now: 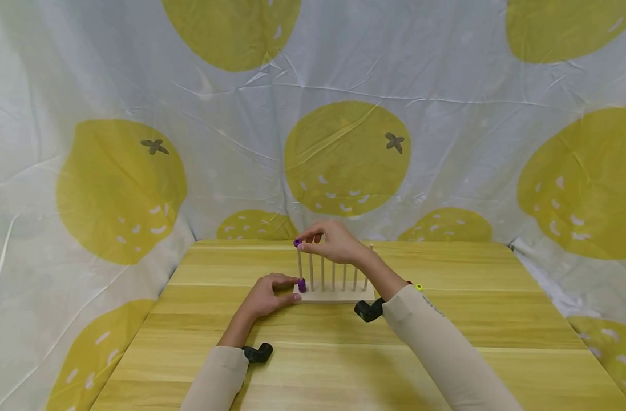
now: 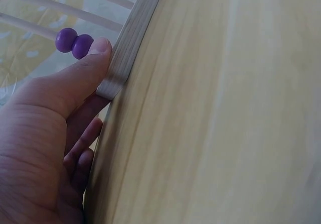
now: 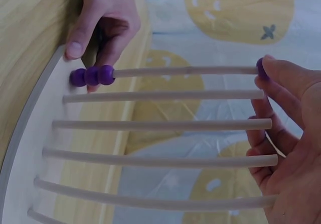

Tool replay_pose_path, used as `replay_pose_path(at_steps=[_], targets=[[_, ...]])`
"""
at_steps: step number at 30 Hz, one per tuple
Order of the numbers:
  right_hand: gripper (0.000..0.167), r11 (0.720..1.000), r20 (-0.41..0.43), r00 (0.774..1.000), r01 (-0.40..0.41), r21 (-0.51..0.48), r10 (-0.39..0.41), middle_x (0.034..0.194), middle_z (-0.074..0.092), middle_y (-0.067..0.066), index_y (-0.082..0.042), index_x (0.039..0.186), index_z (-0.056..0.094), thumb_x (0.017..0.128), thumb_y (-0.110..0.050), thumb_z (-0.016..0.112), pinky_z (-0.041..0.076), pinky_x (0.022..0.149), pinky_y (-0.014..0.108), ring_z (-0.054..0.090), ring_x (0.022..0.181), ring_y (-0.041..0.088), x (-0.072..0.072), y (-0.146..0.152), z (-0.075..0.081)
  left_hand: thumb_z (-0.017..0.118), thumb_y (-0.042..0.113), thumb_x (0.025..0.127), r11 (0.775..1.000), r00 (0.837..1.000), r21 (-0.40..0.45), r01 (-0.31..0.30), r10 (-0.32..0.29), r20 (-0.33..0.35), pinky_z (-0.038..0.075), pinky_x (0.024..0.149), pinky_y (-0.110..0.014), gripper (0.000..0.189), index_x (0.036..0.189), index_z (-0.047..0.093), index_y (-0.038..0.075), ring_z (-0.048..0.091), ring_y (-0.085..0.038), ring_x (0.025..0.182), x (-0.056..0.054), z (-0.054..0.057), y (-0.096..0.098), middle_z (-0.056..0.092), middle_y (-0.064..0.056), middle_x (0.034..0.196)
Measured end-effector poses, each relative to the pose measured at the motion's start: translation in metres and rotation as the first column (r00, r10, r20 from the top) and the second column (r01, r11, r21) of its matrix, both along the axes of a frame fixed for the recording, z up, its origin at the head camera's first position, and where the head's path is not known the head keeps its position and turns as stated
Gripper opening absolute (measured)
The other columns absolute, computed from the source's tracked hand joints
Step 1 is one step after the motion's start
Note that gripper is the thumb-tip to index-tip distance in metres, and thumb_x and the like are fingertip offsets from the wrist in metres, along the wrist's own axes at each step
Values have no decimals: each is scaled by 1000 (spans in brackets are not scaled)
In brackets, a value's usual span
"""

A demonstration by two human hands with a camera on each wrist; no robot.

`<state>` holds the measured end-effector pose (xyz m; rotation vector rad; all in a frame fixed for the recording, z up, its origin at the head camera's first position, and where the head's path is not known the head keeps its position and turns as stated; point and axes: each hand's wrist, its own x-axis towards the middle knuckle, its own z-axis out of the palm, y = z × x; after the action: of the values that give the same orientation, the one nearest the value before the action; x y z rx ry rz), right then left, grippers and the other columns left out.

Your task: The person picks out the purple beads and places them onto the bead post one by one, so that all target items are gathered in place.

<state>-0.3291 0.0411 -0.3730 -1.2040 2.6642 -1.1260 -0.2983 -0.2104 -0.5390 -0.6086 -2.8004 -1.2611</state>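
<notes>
A wooden base point(image 1: 333, 294) with a row of several upright rods stands on the table. Three purple beads point(image 3: 92, 76) are stacked at the bottom of its leftmost rod point(image 3: 185, 71). My left hand point(image 1: 263, 294) grips the base's left end, thumb along the front edge and fingers behind, right beside the stack. Up at the top of that same rod, my right hand point(image 1: 335, 242) pinches another purple bead point(image 3: 261, 69) between thumb and index finger. The bead sits right at the rod's tip, and the other fingers hang behind the neighbouring rods.
A yellow bead point(image 1: 419, 287) and a red bead point(image 1: 409, 282) lie on the table to the right, partly behind the right sleeve point(image 1: 436, 337). Lemon-print cloth point(image 1: 343, 74) hangs behind the wooden table point(image 1: 313, 365). Both wrists carry a black camera point(image 1: 258, 353).
</notes>
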Motion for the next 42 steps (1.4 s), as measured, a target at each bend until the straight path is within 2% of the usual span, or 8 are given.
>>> replay_pose_path(at_steps=[5, 10, 16, 20, 25, 31, 36, 42], targets=[[18, 1000, 6, 1000, 4, 9, -4, 110, 77, -6, -22, 111, 82, 98, -30, 72, 52, 82, 29, 61, 92, 11, 0, -2, 0, 82, 47, 87, 1000, 1000, -4, 6, -6, 13, 46, 113, -53, 46, 127, 74, 29, 62, -25, 129, -1, -1, -1, 73, 6, 129], [20, 1000, 18, 1000, 7, 14, -7, 109, 77, -3, -17, 113, 81, 98, -28, 73, 53, 84, 31, 62, 93, 13, 2, -1, 1, 82, 49, 86, 1000, 1000, 0, -2, 2, 17, 46, 113, -53, 46, 127, 74, 30, 61, -25, 130, 0, 0, -1, 72, 6, 129], [28, 999, 28, 999, 25, 22, -26, 111, 75, -1, -12, 118, 78, 99, -32, 71, 53, 85, 32, 62, 96, 13, 3, 2, 0, 83, 48, 85, 1000, 1000, -7, -15, 15, 3, 48, 110, -54, 46, 125, 76, 27, 63, -27, 126, 0, 0, 1, 73, 2, 127], [29, 999, 55, 998, 39, -7, -38, 110, 74, -3, -14, 120, 77, 99, -34, 71, 53, 82, 31, 61, 95, 13, 2, 7, 1, 83, 48, 85, 1000, 1000, -9, -25, 25, 8, 48, 110, -54, 46, 125, 76, 26, 63, -28, 127, 1, 1, 1, 73, 0, 127], [28, 997, 64, 997, 40, -63, -36, 106, 74, -2, -15, 120, 77, 99, -32, 72, 52, 80, 32, 61, 93, 14, 3, 19, 4, 84, 47, 85, 999, 999, -13, -34, 34, 16, 47, 112, -55, 47, 126, 75, 26, 62, -29, 129, 2, 2, 0, 72, 0, 129], [28, 996, 49, 996, 72, -56, -69, 102, 73, -5, -18, 120, 77, 98, -35, 72, 51, 81, 33, 62, 92, 13, 6, 36, 4, 84, 47, 85, 999, 999, -17, -33, 34, 28, 47, 112, -54, 48, 126, 75, 25, 62, -29, 129, 2, 2, 0, 72, -1, 129], [27, 992, 68, 992, 112, -60, -108, 105, 73, -6, -20, 121, 76, 100, -36, 69, 49, 84, 36, 62, 94, 13, 8, 56, 5, 83, 47, 85, 999, 999, -29, -40, 41, 35, 45, 113, -55, 49, 127, 75, 24, 60, -31, 131, 5, 4, -2, 71, -3, 131], [26, 983, 63, 987, 155, -95, -150, 107, 72, -3, -19, 122, 76, 101, -31, 69, 48, 85, 39, 61, 95, 16, 11, 86, 4, 83, 48, 85, 999, 999, -34, -28, 29, 34, 44, 114, -56, 49, 128, 75, 25, 59, -31, 133, 2, 4, 0, 70, -2, 132]])
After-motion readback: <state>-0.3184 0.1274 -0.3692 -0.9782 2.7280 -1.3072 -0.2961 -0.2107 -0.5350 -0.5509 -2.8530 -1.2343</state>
